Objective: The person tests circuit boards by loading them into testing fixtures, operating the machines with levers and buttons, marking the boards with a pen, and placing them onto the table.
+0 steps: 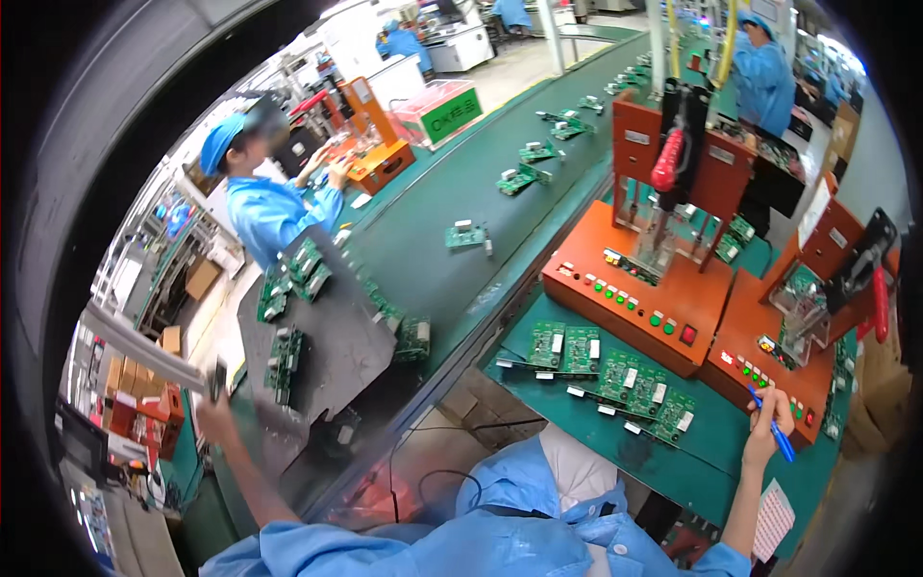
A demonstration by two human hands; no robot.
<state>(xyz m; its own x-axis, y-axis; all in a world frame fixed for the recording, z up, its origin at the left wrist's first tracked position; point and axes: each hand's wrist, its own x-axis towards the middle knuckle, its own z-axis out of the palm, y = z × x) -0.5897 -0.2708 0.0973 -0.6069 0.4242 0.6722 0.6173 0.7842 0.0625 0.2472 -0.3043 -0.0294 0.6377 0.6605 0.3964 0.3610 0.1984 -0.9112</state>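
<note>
My left hand reaches out at the far left, fingers closed on a circuit board, which looks dark, thin and blurred by motion. Close by, several green circuit boards stand on a grey sheet. On the right, my right hand grips a blue pen, its tip near the front of an orange test fixture with a row of buttons and lights. Left of that hand, two groups of green circuit boards lie on the green mat.
A second orange test fixture with a red-handled clamp stands ahead of me. Past it runs a green conveyor belt carrying scattered circuit boards. Across the belt, a co-worker in blue works at another orange fixture. A printed sheet lies at lower right.
</note>
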